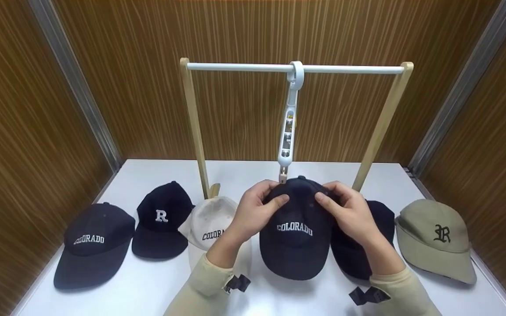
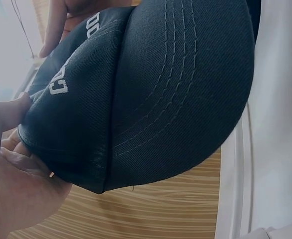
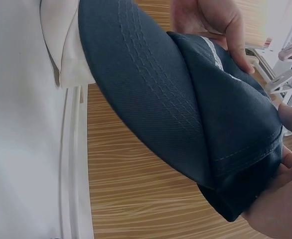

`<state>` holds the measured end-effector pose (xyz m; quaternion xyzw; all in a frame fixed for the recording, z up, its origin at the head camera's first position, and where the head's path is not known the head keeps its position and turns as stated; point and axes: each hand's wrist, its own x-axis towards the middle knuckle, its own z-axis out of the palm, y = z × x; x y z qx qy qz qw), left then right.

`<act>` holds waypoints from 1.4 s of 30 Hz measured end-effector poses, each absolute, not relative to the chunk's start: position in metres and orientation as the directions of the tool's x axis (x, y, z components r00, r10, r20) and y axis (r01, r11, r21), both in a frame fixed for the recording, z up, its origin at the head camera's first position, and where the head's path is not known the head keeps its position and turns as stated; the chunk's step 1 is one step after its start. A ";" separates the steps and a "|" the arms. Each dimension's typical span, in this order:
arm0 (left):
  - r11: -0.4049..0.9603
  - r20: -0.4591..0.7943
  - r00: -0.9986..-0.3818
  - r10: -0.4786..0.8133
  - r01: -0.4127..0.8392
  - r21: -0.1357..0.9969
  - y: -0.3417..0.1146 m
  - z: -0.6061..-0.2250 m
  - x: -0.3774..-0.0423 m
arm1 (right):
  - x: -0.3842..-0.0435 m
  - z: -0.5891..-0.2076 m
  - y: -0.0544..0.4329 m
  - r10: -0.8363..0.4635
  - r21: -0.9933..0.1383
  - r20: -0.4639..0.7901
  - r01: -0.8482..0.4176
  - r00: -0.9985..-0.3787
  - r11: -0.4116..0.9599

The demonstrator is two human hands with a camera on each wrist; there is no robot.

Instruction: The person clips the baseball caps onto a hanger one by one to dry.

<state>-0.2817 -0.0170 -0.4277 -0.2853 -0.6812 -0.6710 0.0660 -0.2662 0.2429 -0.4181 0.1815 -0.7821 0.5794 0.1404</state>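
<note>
A dark navy cap (image 1: 294, 252) with white COLORADO lettering is held up above the table, brim down and toward me. My left hand (image 1: 256, 211) grips its crown on the left, thumb on the front and fingers behind. On the opposite side my right hand (image 1: 350, 213) pinches the crown the same way. A white hanger strip (image 1: 286, 138) with metal clips hangs from the rail. Its lowest clip (image 1: 283, 174) meets the cap's top edge near my left fingers; whether it grips the fabric I cannot tell. Both wrist views show the cap's brim (image 2: 186, 94) and stitching (image 3: 151, 74) close up.
A wooden-legged rack with a white rail (image 1: 240, 67) stands behind the caps. On the white table (image 1: 156, 285) lie a dark COLORADO cap (image 1: 97, 230), a black R cap (image 1: 161, 221), a cream cap (image 1: 213, 217), a partly hidden dark cap (image 1: 380, 215) and an olive cap (image 1: 435, 237).
</note>
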 end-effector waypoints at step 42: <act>0.009 0.432 -0.867 0.248 0.448 0.894 -0.021 -0.426 -0.285 | -0.380 -0.332 0.240 -0.119 -0.771 0.392 -0.397 -0.912 0.499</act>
